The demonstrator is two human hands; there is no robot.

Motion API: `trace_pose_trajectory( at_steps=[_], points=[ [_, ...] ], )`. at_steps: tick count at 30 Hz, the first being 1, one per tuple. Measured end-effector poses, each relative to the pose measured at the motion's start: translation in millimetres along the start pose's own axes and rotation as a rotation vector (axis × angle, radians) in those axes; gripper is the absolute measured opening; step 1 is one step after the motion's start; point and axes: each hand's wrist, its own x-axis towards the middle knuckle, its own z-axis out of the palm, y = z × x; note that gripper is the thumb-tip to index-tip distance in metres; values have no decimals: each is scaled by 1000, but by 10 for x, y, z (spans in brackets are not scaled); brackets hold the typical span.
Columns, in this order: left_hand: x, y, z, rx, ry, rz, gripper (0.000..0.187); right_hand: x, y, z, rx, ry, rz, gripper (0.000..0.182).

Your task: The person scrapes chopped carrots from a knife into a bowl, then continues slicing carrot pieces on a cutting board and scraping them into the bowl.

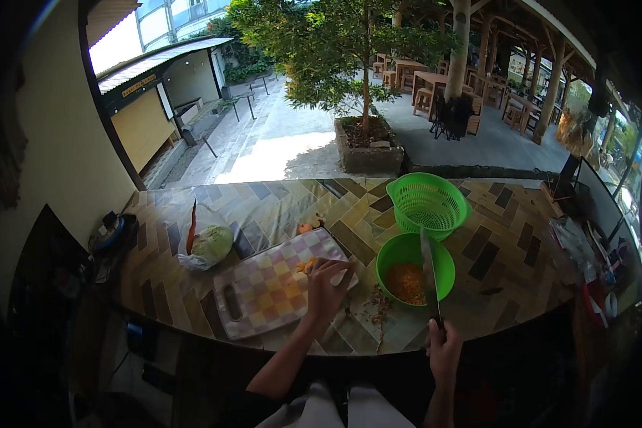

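My right hand (444,348) is closed round the handle of a large knife (429,274), its blade pointing away over the right part of a green bowl (444,265). Orange chopped bits (405,282) lie in that bowl. Over the right part of a checkered cutting board (267,289), my left hand (328,285) has its fingers bent together at small orange pieces (305,266); whether it grips any is hard to make out. Beside the bowl, brownish peelings (379,307) are scattered on the patterned table (499,303).
Behind the bowl stands a green colander (429,203). A plastic bag with a cabbage (212,246) and a carrot (192,227) sits at the left. Small reddish items (307,227) lie behind the board. Plastic packets (578,246) are at the right edge.
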Motion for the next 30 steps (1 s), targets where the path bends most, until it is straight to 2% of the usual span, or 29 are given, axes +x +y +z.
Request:
trace_pose_trajectory(
  at_steps=[2, 5, 8, 9, 12, 13, 16, 19, 23, 27, 30],
  points=[
    [0, -248, -160, -6, 89, -158, 22, 43, 53, 26, -61, -75, -34, 30],
    [-4, -970, -397, 77, 137, -157, 26, -12, -186, 238, 259, -171, 132, 32],
    [128, -1210, -429, 141, -96, -101, 29, 17, -225, 372, 243, -302, 133, 33],
    [150, -1211, -394, 100, -137, -100, 25, 22, -237, 411, 239, -349, 106, 31],
    [168, -1186, -277, 340, -306, -84, 21, -4, -241, 513, 255, -407, 145, 31],
    [153, -1301, -196, 269, -237, -99, 17, -12, -238, 522, 240, -423, 137, 30],
    [186, -1356, -140, 300, -243, -98, 19, -13, -221, 550, 195, -456, 174, 31],
    [160, -1213, -214, 352, -168, 15, 19, 10, -187, 573, 137, -559, 202, 30],
    [135, -1002, -466, 163, 163, -28, 24, 23, -103, 736, 132, -677, 233, 29],
    [-176, -961, -981, 163, 257, -243, 22, 38, -115, 984, 90, -806, 234, 28],
    [-478, -949, -1210, 206, 100, -410, 25, 109, -88, 1270, 91, -949, 253, 28]
  ],
)
